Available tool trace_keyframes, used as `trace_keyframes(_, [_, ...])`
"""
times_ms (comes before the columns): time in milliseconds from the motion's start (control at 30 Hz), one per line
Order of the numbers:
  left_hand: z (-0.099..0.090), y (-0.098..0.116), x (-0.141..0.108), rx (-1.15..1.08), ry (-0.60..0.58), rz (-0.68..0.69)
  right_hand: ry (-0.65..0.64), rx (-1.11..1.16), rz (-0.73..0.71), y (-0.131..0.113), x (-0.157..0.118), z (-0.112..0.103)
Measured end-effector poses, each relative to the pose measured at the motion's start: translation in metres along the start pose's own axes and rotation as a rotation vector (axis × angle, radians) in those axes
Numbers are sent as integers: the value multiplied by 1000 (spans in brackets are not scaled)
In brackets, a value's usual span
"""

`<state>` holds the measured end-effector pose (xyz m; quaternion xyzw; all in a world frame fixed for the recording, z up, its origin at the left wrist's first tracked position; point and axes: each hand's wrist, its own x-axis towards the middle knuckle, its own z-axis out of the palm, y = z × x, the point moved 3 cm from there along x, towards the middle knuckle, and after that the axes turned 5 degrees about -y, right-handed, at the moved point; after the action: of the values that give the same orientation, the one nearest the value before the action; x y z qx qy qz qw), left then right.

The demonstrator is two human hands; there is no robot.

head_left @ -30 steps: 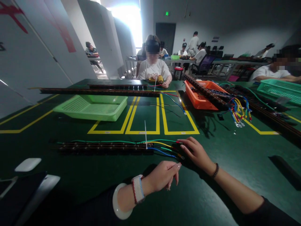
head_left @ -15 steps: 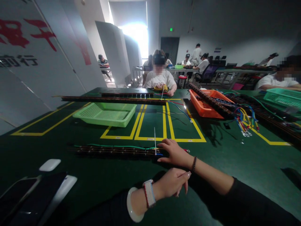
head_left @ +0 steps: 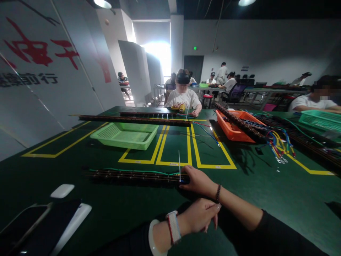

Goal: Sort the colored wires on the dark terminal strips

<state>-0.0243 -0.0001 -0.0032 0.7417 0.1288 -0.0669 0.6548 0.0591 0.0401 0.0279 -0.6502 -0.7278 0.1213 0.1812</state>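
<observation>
Dark brown and slim, the wired strip (head_left: 138,176) lies lengthwise on the green bench (head_left: 128,213), its right end just in front of the wearer. The right hand (head_left: 198,181) arches over that end, fingers on the far side and thumb on the near, pinching it beside the upright white tie (head_left: 179,163); this grip probably keeps the loose wire ends gathered. A green wire (head_left: 160,173) follows the strip's far edge, likely laid so to stay out of the way. The left hand (head_left: 198,215) curls nearer the body, thumb against forefinger, with nothing visible in it. Beyond sits the light green basket (head_left: 144,145).
</observation>
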Motion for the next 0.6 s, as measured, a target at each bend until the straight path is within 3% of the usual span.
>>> trace_keyframes(133, [0,-1,1,29,2,8,7,-144,-32,-6,-1,-3])
trace_keyframes(300, [1,0,0,54,-1,-16,234,-381,-218,-19,-12,-27])
trace_keyframes(433, [1,1,-1,18,2,-23,418,-534,-349,-11,-35,-68])
trace_keyframes(600, [1,7,-4,1,0,-3,588,-690,-271,29,-100,-143])
